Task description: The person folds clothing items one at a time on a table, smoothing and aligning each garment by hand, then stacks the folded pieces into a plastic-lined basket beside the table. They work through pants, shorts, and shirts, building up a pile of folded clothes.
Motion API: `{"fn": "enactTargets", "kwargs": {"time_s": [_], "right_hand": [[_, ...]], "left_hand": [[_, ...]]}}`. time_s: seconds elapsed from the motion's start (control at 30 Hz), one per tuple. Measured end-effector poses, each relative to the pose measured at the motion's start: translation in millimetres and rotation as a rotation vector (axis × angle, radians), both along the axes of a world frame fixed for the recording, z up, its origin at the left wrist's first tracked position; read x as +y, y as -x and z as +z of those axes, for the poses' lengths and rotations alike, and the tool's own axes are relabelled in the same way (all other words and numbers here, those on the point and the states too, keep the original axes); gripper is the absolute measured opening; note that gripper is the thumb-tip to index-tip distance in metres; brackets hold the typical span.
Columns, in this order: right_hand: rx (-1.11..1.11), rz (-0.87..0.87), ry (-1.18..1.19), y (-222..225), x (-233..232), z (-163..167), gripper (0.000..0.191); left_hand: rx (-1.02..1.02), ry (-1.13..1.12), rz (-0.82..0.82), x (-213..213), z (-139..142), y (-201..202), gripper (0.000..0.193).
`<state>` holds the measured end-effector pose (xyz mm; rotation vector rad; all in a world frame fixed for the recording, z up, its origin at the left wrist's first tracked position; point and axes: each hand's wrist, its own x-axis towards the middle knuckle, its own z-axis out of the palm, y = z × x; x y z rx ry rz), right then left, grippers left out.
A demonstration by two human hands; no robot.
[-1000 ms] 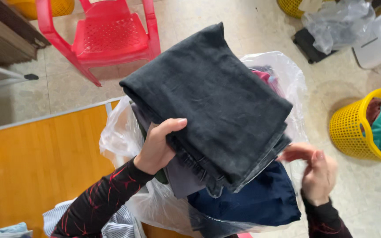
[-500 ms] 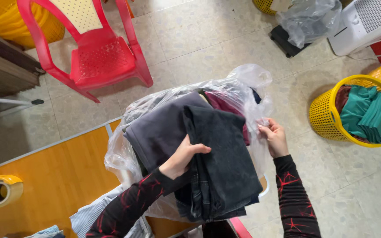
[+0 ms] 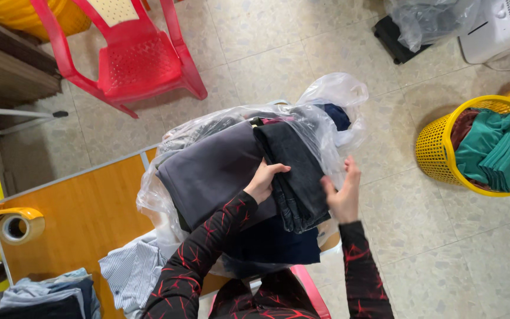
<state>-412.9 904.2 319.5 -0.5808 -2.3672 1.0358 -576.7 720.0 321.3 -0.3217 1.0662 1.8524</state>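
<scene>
The left hand's grip (image 3: 265, 180) is closed over the near edge of a stack of folded dark garments (image 3: 249, 171), fingers curled on top between a grey piece and a darker one; the right hand (image 3: 342, 195) lies flat and open against the stack's right side, through the clear plastic bag (image 3: 332, 97) that wraps the pile. Going left to right: at the far left a yellow tape dispenser (image 3: 13, 221) sits on the orange table (image 3: 84, 218), with folded clothes (image 3: 48, 298) at the table's near corner and a striped shirt (image 3: 128, 272) just beside the bag. The bagged stack rests over the table's right edge, partly overhanging it, with a navy piece (image 3: 278, 245) beneath. Behind it a red plastic chair (image 3: 134, 62) stands on the tiled floor (image 3: 420, 236), apart from the table's far edge. Right of the bag the floor is open as far as a yellow basket (image 3: 438, 153) holding green cloth (image 3: 494, 147). Farther back, a black object under another plastic bag (image 3: 432, 20) lies next to a white appliance (image 3: 503, 29).
</scene>
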Motion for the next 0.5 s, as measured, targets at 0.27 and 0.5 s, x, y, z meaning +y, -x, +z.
{"fn": "enactTargets", "kwargs": {"time_s": [0.27,0.5], "right_hand": [[-0.264,0.444,-0.189,-7.7,-41.7,62.2,0.112],[-0.229,0.32,-0.245,-13.4,-55.4,25.9,0.083]], "left_hand": [[-0.095,-0.107,0.047,27.5,-19.9,7.8,0.04],[-0.061,0.119,0.063,42.0,-18.9,7.0,0.044]]}}
